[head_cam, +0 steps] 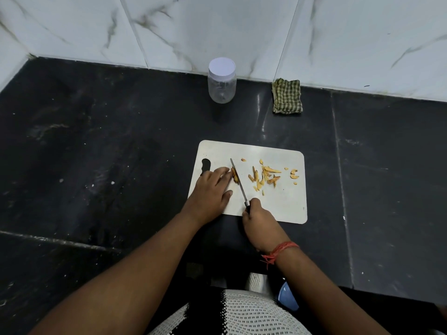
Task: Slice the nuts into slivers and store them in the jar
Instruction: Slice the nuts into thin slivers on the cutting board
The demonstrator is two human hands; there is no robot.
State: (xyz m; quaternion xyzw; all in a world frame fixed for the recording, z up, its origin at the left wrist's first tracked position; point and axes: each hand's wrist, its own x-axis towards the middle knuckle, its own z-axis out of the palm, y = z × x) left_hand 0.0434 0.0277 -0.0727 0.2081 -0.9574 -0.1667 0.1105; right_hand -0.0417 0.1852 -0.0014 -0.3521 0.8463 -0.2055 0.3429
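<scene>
Head view, the only one on offer: a white cutting board (285, 201) lies on the dark desk (96, 153), close to the desk's near edge. The left hand (209, 192) rests on the board's left end, beside its handle slot, fingers (221, 170) stretched out flat and pinning a nut (234, 178) under their tips. The right hand (257, 217) sits at the board's near edge, curled tight round the handle of a knife (238, 181).

Here is the relation that counts: the blade runs from the right hand away toward the board's far edge, leaning slightly left, and it sits right against the nut, immediately to the right of the left fingertips. The nut's long axis looks roughly parallel to the blade, so the cut should peel off a lengthwise sliver. Steel and fingertips are very close, which looks like the risk on the next stroke.

Toward the board's right end lies a loose scatter of slivers (264, 177), with a few stray bits nearer that edge.

The jar (222, 84) stands well apart, at the desk's far edge against the wall, white lid on and apparently empty. A folded checked cloth (287, 96) lies to its right. I judge slicing is underway and storing not yet started.
</scene>
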